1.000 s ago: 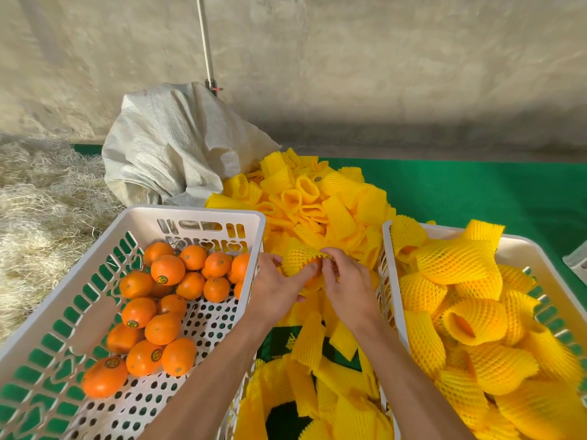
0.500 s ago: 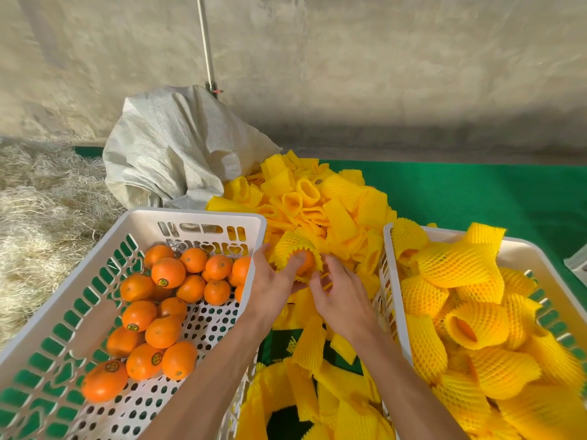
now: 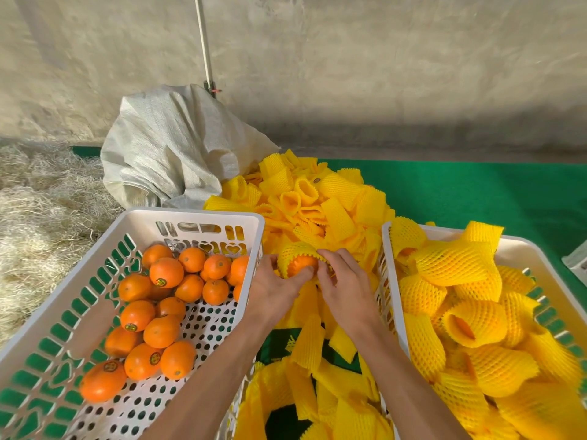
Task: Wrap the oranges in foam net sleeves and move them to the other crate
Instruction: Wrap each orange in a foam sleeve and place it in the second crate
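Two crates: white plastic, set left and right, with a gap between them.
Left crate [image 3: 197, 217]: bare oranges [image 3: 165, 312] are held in it, bunched toward its far and middle part; green stickers are seen on several.
Right crate [image 3: 386, 249]: filled with wrapped oranges [image 3: 454, 265] in yellow foam net; open sleeve ends are seen on some.
Sleeve pile [image 3: 317, 198]: loose yellow foam sleeves are heaped on the green mat [image 3: 476, 192], in the gap between the crates and past it on the far side; more are scattered near the forearms.
Orange in work [image 3: 301, 263]: held above the gap, between the crates, just beside the left crate's right wall. Its top and far side are covered by a foam sleeve [image 3: 297, 249]; the near face is still bare.
Left hand [image 3: 276, 287]: the orange is grasped from the left, thumb laid across its near face, fingers curled round the far left side.
Right hand [image 3: 344, 284]: the sleeve edge is pinched at the orange's right side, fingers bent over the net.
Sack [image 3: 165, 147]: white woven bag, crumpled, placed past the left crate's far end.
Straw [image 3: 35, 217]: pale heap spread at far left, beside the left crate.
Pole [image 3: 205, 46]: thin, white, stood against the concrete wall behind the sack.
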`<control>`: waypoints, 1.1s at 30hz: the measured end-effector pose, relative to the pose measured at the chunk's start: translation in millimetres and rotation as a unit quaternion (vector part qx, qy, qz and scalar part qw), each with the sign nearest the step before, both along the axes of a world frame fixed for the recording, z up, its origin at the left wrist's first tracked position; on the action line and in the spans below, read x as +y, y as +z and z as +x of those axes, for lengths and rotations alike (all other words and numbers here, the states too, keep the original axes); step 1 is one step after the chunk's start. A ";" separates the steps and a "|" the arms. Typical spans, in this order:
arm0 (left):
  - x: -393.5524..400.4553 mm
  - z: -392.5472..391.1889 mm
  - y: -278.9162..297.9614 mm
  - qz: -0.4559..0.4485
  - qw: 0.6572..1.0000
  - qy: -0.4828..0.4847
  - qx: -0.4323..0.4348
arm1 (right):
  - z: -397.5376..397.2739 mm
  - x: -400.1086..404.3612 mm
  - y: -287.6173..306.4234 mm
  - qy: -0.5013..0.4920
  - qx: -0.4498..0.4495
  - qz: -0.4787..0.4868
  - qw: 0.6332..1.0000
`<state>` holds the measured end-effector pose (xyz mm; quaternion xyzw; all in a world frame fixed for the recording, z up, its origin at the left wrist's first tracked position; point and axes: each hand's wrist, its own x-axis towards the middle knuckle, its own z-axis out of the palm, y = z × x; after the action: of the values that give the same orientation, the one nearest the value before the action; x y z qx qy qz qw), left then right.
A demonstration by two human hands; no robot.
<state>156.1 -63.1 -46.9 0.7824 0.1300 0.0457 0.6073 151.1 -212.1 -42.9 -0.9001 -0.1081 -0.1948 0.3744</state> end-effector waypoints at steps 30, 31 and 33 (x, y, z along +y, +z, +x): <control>-9.5 -14.6 9.8 -0.053 0.978 -0.166 -0.111 | -7.1 3.6 2.0 -0.032 0.134 0.292 0.946; -10.3 -13.2 12.6 -0.102 0.978 -0.156 -0.096 | -7.4 4.4 2.3 -0.034 0.131 0.286 0.949; -11.1 -8.9 20.5 -0.157 0.977 -0.122 -0.076 | -7.9 4.7 1.9 -0.034 0.131 0.276 0.952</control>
<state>147.1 -74.2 -26.3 0.6816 -0.0073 0.0100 0.7316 143.2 -207.4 -41.0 -0.7823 0.0307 -0.1097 0.6124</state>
